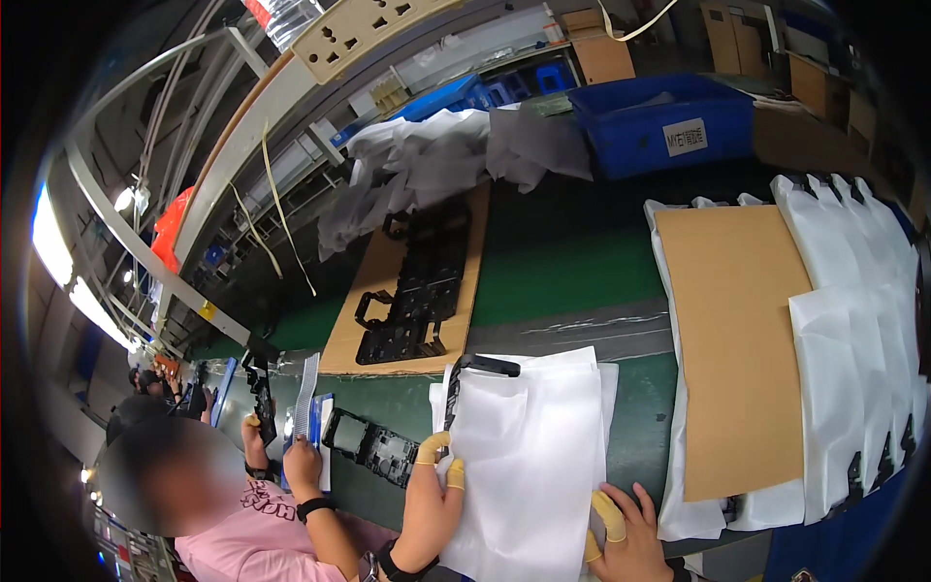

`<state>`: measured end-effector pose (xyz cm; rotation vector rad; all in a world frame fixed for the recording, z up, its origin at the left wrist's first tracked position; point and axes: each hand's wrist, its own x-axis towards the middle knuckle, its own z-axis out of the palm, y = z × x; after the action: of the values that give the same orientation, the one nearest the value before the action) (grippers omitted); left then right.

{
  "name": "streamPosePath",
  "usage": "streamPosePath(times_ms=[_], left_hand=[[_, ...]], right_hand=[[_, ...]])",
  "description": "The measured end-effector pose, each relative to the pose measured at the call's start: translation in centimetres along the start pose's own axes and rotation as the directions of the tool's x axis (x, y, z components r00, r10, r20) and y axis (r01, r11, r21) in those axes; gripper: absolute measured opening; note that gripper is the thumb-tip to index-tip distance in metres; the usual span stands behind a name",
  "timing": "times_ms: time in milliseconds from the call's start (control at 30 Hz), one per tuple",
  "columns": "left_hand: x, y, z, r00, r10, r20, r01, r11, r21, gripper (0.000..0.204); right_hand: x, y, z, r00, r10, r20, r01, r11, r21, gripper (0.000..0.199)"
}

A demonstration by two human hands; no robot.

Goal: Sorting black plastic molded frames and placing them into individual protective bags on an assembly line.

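Note:
My left hand [432, 509], with yellow finger cots on its fingertips, is closed on the lower end of a black plastic bracket [490, 365]. The bracket's bent upper arm reaches over the top of a stack of white foam bags [529, 456] on the green table. At the lower right edge of these bags is my right hand [630, 538], its fingers apart and two of them in yellow cots. I cannot make out anything held in it. Left of the bags lies a black plastic frame [373, 446] with rectangular openings.
Black molded parts [417, 281] lie on a cardboard sheet [339, 339]. At right are bagged parts [849, 320] and another cardboard sheet [732, 349]. A blue bin [621, 131] and white wrapping [417, 155] stand behind. At left, a person in pink [252, 529] holds a black part [260, 388].

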<state>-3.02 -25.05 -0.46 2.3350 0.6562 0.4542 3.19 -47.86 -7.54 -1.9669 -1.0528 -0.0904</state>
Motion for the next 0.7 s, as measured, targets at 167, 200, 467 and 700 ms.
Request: streamPosePath(times_ms=[167,200,467,700], left_hand=[[0.1,-0.3,-0.2,0.995,0.099,0.004,-0.099,0.985,0.139,0.034],[0.2,-0.1,-0.3,0.995,0.098,0.005,-0.098,0.986,0.138,0.034],[1.9,-3.2,-1.8,0.981,-0.139,0.133,0.17,0.951,-0.258,0.04],[2.6,-5.2,-3.0,0.991,-0.106,0.076,0.115,0.986,-0.117,0.036]], right_hand=[[0.3,-0.1,-0.7,0.996,0.021,0.085,-0.026,0.998,0.052,0.04],[0.2,0.0,-0.7,0.996,0.022,0.086,-0.027,0.998,0.052,0.04],[0.4,-0.1,-0.7,0.995,0.039,0.095,-0.043,0.998,0.045,0.041],[0.2,0.1,-0.6,0.997,0.065,0.05,-0.07,0.99,0.12,0.04]])
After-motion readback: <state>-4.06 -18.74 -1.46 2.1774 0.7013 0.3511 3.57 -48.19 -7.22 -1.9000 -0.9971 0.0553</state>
